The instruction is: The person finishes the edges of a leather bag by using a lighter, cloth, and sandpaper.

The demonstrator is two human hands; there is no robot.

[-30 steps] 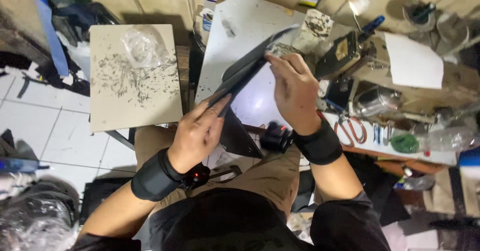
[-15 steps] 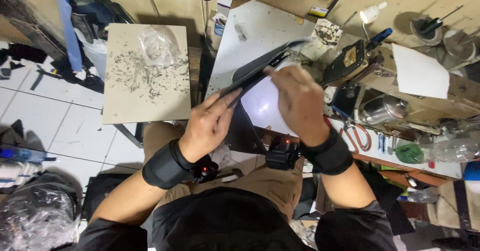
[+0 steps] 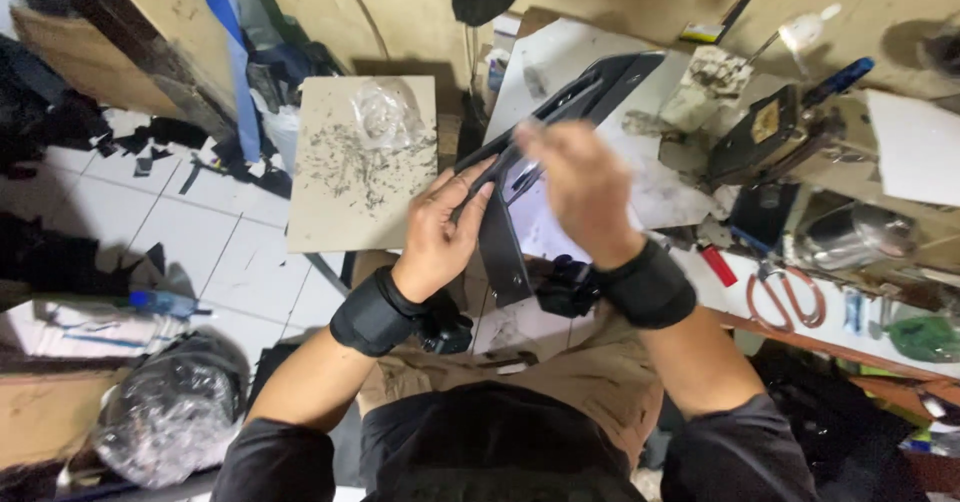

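- Black leather-like sheet (image 3: 560,132), long and folded, slants from the person's lap up over the white board (image 3: 560,62) on the bench; both hands meet on its middle, left hand below the fold, right hand above it.
- Head view against half a second ago: the sheet stands steeper and reaches further up the white board, and the hands have risen with it; the right hand is blurred by motion.
- Left hand (image 3: 445,227): fingers curled shut, pinching the sheet's lower edge, thumb on top.
- Right hand (image 3: 580,187): fingers bent down over the sheet just right of the left hand, gripping it; how tightly cannot be told through the blur.
- Right of the white board lie orange-handled scissors (image 3: 785,297); left of it, a speckled square board (image 3: 365,167).
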